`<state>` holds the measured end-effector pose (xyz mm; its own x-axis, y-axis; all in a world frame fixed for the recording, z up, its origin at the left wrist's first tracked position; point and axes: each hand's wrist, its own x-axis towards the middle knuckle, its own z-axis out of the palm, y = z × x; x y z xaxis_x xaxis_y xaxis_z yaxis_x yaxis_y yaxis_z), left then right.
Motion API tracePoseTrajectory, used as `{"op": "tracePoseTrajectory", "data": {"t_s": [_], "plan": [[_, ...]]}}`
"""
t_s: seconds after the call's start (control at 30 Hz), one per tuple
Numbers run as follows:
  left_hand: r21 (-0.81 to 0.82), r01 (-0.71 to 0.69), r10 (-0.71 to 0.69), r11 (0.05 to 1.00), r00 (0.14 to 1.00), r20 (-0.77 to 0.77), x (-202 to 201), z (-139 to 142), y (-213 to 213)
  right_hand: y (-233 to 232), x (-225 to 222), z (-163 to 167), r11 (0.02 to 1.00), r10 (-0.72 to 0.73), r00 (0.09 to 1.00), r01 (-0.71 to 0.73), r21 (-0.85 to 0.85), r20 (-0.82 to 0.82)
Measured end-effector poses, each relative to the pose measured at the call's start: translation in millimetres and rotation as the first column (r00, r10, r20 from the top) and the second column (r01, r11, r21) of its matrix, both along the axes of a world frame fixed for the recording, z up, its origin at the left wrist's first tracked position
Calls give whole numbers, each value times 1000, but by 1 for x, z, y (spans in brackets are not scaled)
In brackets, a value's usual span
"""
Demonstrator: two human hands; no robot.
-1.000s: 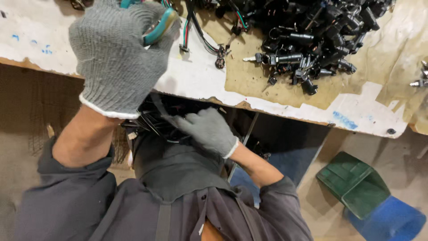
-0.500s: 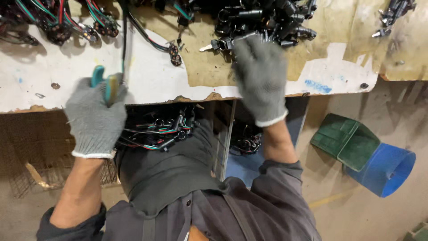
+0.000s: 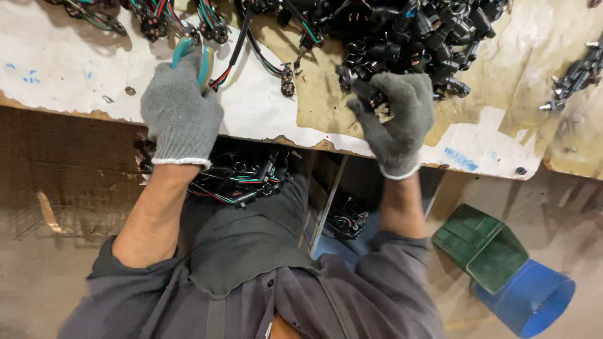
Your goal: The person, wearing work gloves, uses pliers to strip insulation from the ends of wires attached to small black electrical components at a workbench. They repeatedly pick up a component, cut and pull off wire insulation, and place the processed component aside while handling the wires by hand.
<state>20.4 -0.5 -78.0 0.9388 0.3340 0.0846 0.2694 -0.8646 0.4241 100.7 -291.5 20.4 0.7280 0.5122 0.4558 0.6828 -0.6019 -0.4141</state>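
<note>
My left hand (image 3: pixel 180 110), in a grey knit glove, is closed around teal-handled cutters (image 3: pixel 191 53) over the white worktop (image 3: pixel 75 69). The tool's tip sits by a black cable with red and green wires (image 3: pixel 235 56). My right hand (image 3: pixel 396 116), also gloved, pinches a small black connector (image 3: pixel 367 94) at the near edge of a big pile of black connectors (image 3: pixel 414 37). More wired connectors (image 3: pixel 157 19) lie along the top left of the bench.
A heap of cut cable pieces (image 3: pixel 245 179) rests in my lap below the bench edge. A green box (image 3: pixel 480 242) and a blue bin (image 3: pixel 531 298) stand on the floor at right. Metal parts (image 3: pixel 575 75) lie far right on the brown board.
My left hand rose from the bench edge up onto the worktop with the cutters. My right hand closed on a connector at the pile's edge. The view shifted slightly.
</note>
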Motion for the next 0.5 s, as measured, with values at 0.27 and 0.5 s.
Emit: {"op": "tracePoseTrajectory", "data": {"t_s": [0.27, 0.5], "plan": [[122, 29, -27, 992, 999, -18, 14, -16, -28, 67, -50, -45, 455, 231, 848, 340, 823, -477], [-749, 104, -117, 654, 992, 36, 2, 69, 13, 21, -69, -65, 914, 140, 969, -47, 404, -205]]}}
